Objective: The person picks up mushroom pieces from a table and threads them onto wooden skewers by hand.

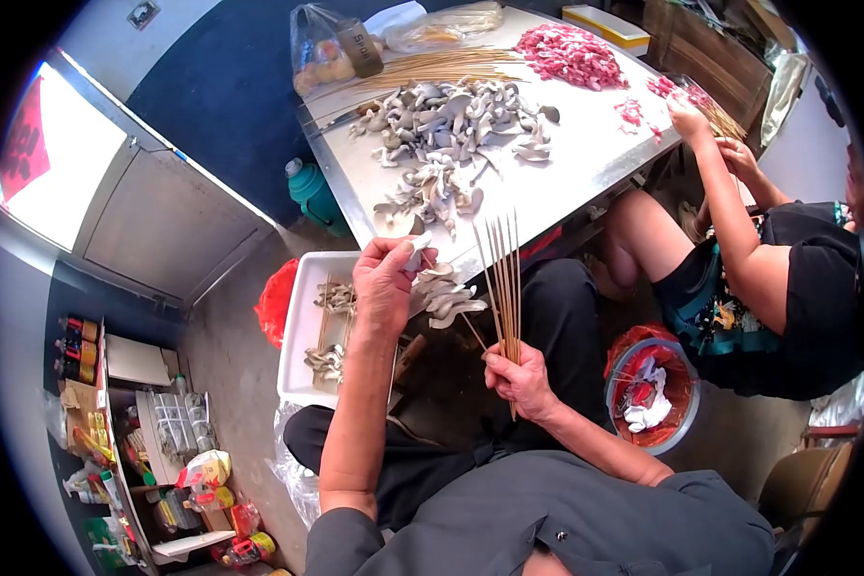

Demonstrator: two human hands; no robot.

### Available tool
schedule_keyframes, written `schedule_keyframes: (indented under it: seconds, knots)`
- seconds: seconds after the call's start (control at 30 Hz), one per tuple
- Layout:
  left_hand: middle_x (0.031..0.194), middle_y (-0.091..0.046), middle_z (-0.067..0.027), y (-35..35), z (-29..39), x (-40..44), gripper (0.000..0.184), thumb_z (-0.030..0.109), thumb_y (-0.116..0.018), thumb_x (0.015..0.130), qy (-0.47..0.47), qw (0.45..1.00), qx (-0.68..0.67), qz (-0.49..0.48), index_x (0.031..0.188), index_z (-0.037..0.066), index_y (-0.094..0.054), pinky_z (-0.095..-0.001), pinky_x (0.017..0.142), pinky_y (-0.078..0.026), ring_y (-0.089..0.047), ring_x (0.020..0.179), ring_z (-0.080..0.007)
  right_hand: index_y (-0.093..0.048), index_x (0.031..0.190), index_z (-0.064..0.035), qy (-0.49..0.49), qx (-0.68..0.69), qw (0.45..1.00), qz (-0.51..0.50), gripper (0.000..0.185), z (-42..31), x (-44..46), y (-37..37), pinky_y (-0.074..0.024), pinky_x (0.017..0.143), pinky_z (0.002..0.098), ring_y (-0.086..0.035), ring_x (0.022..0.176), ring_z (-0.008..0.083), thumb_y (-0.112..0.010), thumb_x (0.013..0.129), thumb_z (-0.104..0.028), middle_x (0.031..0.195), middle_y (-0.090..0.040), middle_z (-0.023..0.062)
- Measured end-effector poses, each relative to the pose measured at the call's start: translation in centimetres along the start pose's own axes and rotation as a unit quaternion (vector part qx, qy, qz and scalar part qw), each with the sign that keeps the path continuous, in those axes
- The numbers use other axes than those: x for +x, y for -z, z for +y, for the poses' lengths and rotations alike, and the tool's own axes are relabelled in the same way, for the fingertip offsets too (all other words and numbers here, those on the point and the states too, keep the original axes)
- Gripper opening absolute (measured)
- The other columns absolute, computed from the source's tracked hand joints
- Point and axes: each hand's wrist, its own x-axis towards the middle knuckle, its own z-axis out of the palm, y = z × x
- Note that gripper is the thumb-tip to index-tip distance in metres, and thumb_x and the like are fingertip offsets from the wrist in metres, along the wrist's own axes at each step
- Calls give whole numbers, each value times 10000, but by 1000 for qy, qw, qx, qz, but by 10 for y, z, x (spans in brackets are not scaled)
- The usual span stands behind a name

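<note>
My left hand [386,278] pinches a pale mushroom piece [419,252] at the tip of a skewer that carries more grey mushroom pieces [446,296]. My right hand [521,381] is closed round a bundle of thin wooden skewers [505,288], which point up, and also holds the lower end of the loaded skewer. Beyond my hands, a heap of grey mushrooms [451,120] lies on the white table [341,182]. Loaded mushroom skewers [326,363] rest in a white tray [300,331] to the left, below the table edge.
A co-worker [768,259] on the right handles pink meat near the table corner. Diced meat [571,56] and loose skewers [432,67] lie at the back. A teal jug [314,197] and a lined bin [689,408] stand on the floor.
</note>
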Motion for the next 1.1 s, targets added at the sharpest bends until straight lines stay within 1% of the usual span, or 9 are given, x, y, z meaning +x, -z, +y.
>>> schedule_keyframes:
  seconds: [0.2, 0.27, 0.3, 0.37, 0.4, 0.5, 0.7, 0.83, 1.1]
  knots:
    - [836, -640, -116, 6, -2, -3, 70, 18, -636, 846, -10, 998, 48, 33, 844, 13, -567, -368, 756, -550, -682, 808, -271, -570, 949, -31, -10, 0, 1000, -10, 107, 0, -2, -2, -259, 361, 182, -337, 385, 31, -593, 915, -129, 630, -577, 67]
    - [800, -624, -70, 8, -4, -7, 95, 17, -670, 820, 19, 995, 95, 12, 818, 23, -575, -300, 725, -522, -653, 769, -190, -569, 949, -30, -12, 0, 1000, -14, 107, 1, -4, -3, -259, 359, 183, -338, 382, 33, -591, 915, -129, 629, -577, 68]
    - [800, -624, -70, 7, -6, -11, 95, 17, -670, 820, 19, 995, 94, 14, 818, 23, -575, -300, 725, -522, -653, 769, -190, -569, 952, -29, -23, 3, 1000, -17, 110, 1, -6, -5, -258, 357, 184, -339, 381, 34, -590, 917, -131, 628, -577, 69]
    - [729, -611, -16, 2, -10, -21, 120, 41, -704, 796, -8, 984, 176, -1, 809, 25, -586, -219, 638, -450, -562, 666, -76, -568, 955, -28, -34, 5, 999, -20, 113, 5, -9, -6, -257, 355, 184, -340, 380, 36, -589, 919, -133, 627, -577, 70]
    - [749, -610, -1, 1, -8, -27, 115, 36, -699, 797, -3, 982, 188, -1, 821, 21, -587, -214, 650, -436, -525, 663, -61, -568, 960, -27, -40, 2, 999, -18, 117, 11, -11, -4, -256, 354, 185, -340, 379, 36, -586, 921, -136, 626, -577, 69]
    - [768, -611, -3, -2, -14, -43, 108, 35, -695, 799, -31, 981, 188, 26, 826, 22, -591, -210, 642, -435, -527, 662, -59, -577, 968, -44, -54, -8, 998, -12, 125, 10, -15, -6, -281, 378, 179, -371, 416, 29, -588, 927, -162, 635, -573, 34]
    - [785, -610, 12, -16, -23, -87, 106, 25, -680, 849, -16, 981, 194, 28, 840, 31, -574, -191, 627, -456, -565, 708, -40, -587, 955, -53, 27, -56, 998, -27, 109, 4, -1, -20, -281, 400, 181, -373, 441, 19, -565, 940, -159, 646, -574, 6]
    - [753, -588, 10, -1, -37, -114, 119, 9, -681, 835, 3, 960, 280, 22, 828, 39, -565, -191, 583, -448, -535, 675, -26, -595, 872, -65, -9, -98, 995, 8, 110, 22, -19, -22, -315, 431, 181, -411, 473, 17, -563, 934, -149, 624, -565, -15]
    - [825, -600, 0, 17, -17, -114, 112, -17, -668, 843, -67, 976, 183, 100, 868, 29, -569, -186, 632, -467, -551, 699, -38, -614, 915, -41, 11, -88, 994, -63, 136, 14, -3, -39, -309, 449, 185, -404, 493, 9, -545, 950, -154, 651, -585, -9]
